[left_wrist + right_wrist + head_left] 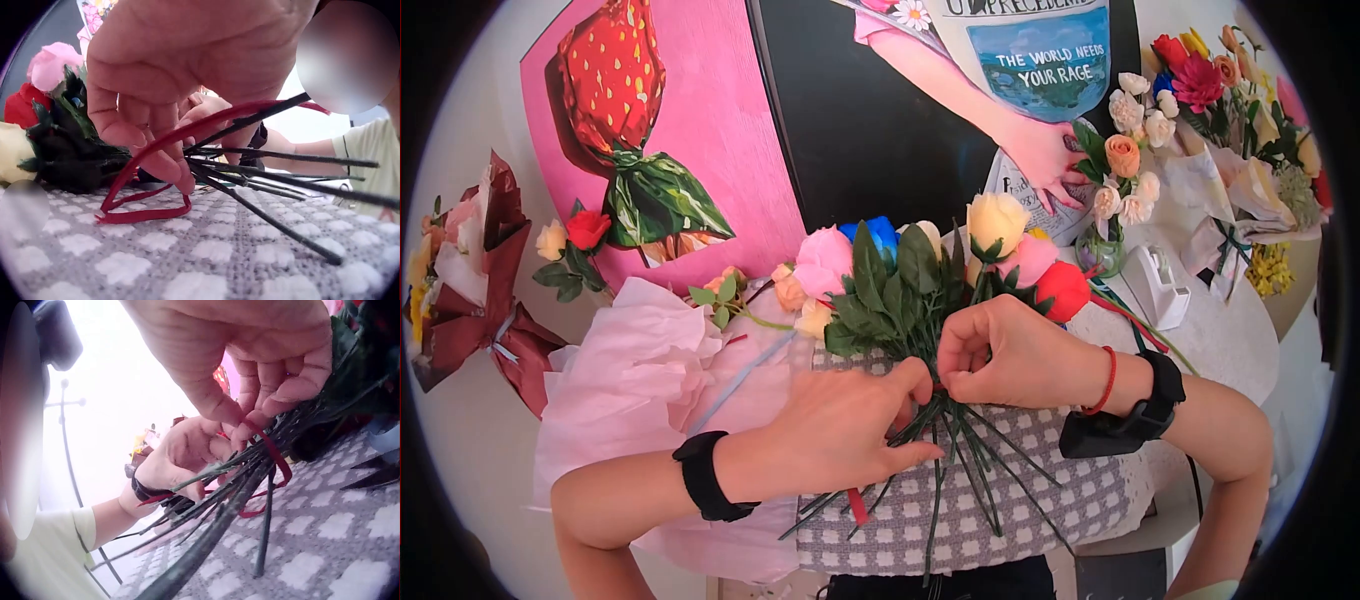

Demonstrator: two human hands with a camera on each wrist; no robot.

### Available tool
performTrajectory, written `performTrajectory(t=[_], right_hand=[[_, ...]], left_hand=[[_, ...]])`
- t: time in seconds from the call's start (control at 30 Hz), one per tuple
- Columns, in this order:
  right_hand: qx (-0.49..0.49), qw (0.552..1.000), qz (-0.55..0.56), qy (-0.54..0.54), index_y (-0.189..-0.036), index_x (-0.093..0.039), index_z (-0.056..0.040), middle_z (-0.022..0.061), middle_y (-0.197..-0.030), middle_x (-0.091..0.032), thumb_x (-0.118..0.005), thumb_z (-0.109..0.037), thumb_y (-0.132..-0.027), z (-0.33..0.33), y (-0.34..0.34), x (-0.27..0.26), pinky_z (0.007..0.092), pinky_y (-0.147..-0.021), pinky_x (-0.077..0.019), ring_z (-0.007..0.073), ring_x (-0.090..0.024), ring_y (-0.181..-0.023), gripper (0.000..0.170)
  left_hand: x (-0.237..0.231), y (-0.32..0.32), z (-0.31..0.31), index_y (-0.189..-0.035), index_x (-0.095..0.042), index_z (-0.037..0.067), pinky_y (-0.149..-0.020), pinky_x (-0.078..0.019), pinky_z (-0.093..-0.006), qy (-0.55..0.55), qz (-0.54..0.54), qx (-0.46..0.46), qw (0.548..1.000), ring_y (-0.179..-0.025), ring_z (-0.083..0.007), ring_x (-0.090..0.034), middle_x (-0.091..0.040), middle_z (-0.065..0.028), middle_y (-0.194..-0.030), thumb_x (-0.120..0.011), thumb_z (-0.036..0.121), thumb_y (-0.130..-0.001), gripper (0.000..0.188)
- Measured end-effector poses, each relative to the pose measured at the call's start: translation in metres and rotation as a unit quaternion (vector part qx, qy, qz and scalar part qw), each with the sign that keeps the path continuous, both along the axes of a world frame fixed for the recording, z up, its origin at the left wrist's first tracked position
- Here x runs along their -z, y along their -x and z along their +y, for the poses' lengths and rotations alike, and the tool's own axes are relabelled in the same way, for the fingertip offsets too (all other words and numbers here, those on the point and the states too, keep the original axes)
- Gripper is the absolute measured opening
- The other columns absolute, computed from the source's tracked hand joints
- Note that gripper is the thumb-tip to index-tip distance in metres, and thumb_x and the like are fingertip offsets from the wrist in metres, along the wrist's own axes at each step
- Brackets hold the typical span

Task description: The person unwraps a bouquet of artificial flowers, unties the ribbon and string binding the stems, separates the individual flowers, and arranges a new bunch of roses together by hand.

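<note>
A bunch of artificial flowers lies on the grey-and-white checked cloth (1040, 480), its blooms, such as a cream rose (997, 225) and a red one (1062, 291), pointing away. Around the dark green stems (275, 172) my left hand (850, 420) curls its fingers, with the thumb along the near side. My right hand (1025, 355) is beside it; its thumb and finger pinch a red ribbon (275, 453) at the stems in the right wrist view. The ribbon loops below the stems in the left wrist view. Exactly how it crosses under the fingers is hidden.
Pink wrapping paper (625, 370) spreads at the left, with a pale blue ribbon (745, 378) over it. A white tape dispenser (1157, 287) and a glass vase (1100, 252) stand at the right. Dark pointed blades (373, 480) lie near the bunch. Wrapped bouquets stand at both sides, paintings behind.
</note>
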State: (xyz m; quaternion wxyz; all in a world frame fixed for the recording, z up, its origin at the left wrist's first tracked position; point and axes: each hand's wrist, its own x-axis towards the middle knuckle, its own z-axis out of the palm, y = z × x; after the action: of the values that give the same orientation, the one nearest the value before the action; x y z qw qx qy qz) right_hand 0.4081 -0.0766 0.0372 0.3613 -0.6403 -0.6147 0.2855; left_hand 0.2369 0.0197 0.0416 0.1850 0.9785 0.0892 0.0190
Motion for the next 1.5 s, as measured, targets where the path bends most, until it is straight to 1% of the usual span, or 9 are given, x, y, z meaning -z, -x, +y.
performTrajectory(t=[0.23,0.37,0.57,0.7,0.93,1.0,1.4,1.47,1.5], right_hand=[[-0.011,0.978,0.203,-0.051,-0.083,-0.057,0.0018,0.0033,-0.072,-0.060,-0.057,0.002,-0.075,0.005,0.001,0.007,0.0197,-0.059,-0.0449,0.0069,-0.057,-0.065,0.008],[0.029,0.958,0.261,-0.112,-0.085,-0.057,0.0013,0.0030,-0.075,-0.061,-0.060,0.002,-0.075,0.002,0.010,-0.018,0.0197,-0.060,-0.0457,0.0069,-0.057,-0.067,0.010],[0.043,0.928,0.241,-0.282,-0.093,-0.056,-0.0064,-0.0008,-0.078,-0.060,-0.059,-0.009,-0.081,-0.010,0.004,-0.055,0.0143,-0.052,-0.0363,0.0022,-0.052,-0.063,0.013],[0.068,0.902,0.190,-0.382,-0.102,-0.054,-0.0046,0.0009,-0.085,-0.059,-0.056,-0.013,-0.084,-0.025,-0.011,-0.081,0.0156,-0.055,-0.0365,0.0029,-0.050,-0.066,0.019],[0.122,0.855,0.132,-0.488,-0.117,-0.048,-0.0012,-0.0014,-0.092,-0.057,-0.051,-0.016,-0.088,-0.084,-0.055,-0.101,0.0163,-0.068,-0.0406,0.0049,-0.050,-0.079,0.033],[0.182,0.791,0.131,-0.570,-0.099,-0.056,-0.0011,0.0003,-0.083,-0.059,-0.058,-0.015,-0.083,-0.087,-0.056,-0.102,0.0176,-0.058,-0.0382,0.0050,-0.051,-0.069,0.022],[0.286,0.907,-0.065,-0.303,-0.087,-0.058,-0.0067,-0.0020,-0.070,-0.055,-0.057,-0.013,-0.082,-0.117,-0.106,-0.071,0.0186,-0.052,-0.0357,0.0059,-0.049,-0.061,0.009],[0.325,0.867,-0.350,-0.140,-0.085,-0.058,-0.0038,0.0046,-0.074,-0.057,-0.061,-0.011,-0.076,-0.117,-0.100,-0.062,0.0257,-0.058,-0.0417,0.0164,-0.054,-0.066,0.011],[0.293,0.827,-0.445,-0.179,-0.084,-0.059,-0.0029,0.0099,-0.081,-0.058,-0.064,-0.010,-0.070,-0.117,-0.099,-0.055,0.0335,-0.067,-0.0440,0.0273,-0.056,-0.075,0.016]], left_hand=[[0.000,-0.002,0.001,-0.089,-0.048,0.006,-0.052,-0.0421,-0.0382,0.079,-0.012,-0.023,0.997,-0.059,-0.0267,-0.059,-0.060,-0.0065,-0.065,-0.065,0.034,-0.075,0.035],[0.002,-0.003,0.001,-0.089,-0.048,0.007,-0.051,-0.0435,-0.0292,0.048,0.030,-0.029,0.998,-0.058,-0.0180,-0.060,-0.061,-0.0065,-0.065,-0.068,0.032,-0.074,0.036],[0.003,-0.002,0.003,-0.087,-0.048,0.006,-0.051,-0.0436,-0.0299,0.043,0.021,-0.017,0.999,-0.058,-0.0187,-0.060,-0.061,-0.0070,-0.066,-0.067,0.035,-0.075,0.037],[0.005,-0.001,0.004,-0.082,-0.048,0.005,-0.053,-0.0419,-0.0384,0.073,0.004,-0.003,0.997,-0.059,-0.0272,-0.058,-0.058,-0.0089,-0.063,-0.064,0.035,-0.076,0.034],[0.001,0.000,0.004,-0.081,-0.050,0.005,-0.055,-0.0439,-0.0356,0.092,0.023,-0.010,0.995,-0.062,-0.0259,-0.061,-0.060,-0.0095,-0.066,-0.063,0.039,-0.076,0.036],[0.002,-0.001,0.005,-0.078,-0.051,0.005,-0.055,-0.0441,-0.0352,0.076,0.033,-0.021,0.996,-0.063,-0.0256,-0.061,-0.061,-0.0099,-0.067,-0.063,0.040,-0.076,0.036],[0.003,-0.001,0.005,-0.072,-0.052,0.006,-0.051,-0.0416,-0.0355,0.060,0.019,-0.023,0.998,-0.056,-0.0247,-0.059,-0.059,-0.0083,-0.061,-0.060,0.035,-0.079,0.031],[0.005,-0.001,0.008,-0.072,-0.052,0.006,-0.050,-0.0414,-0.0352,0.066,0.015,-0.027,0.997,-0.056,-0.0245,-0.059,-0.059,-0.0083,-0.060,-0.059,0.034,-0.079,0.029],[0.009,-0.001,0.009,-0.072,-0.052,0.006,-0.050,-0.0412,-0.0349,0.086,-0.002,-0.020,0.996,-0.055,-0.0237,-0.059,-0.060,-0.0082,-0.060,-0.059,0.032,-0.079,0.028]])
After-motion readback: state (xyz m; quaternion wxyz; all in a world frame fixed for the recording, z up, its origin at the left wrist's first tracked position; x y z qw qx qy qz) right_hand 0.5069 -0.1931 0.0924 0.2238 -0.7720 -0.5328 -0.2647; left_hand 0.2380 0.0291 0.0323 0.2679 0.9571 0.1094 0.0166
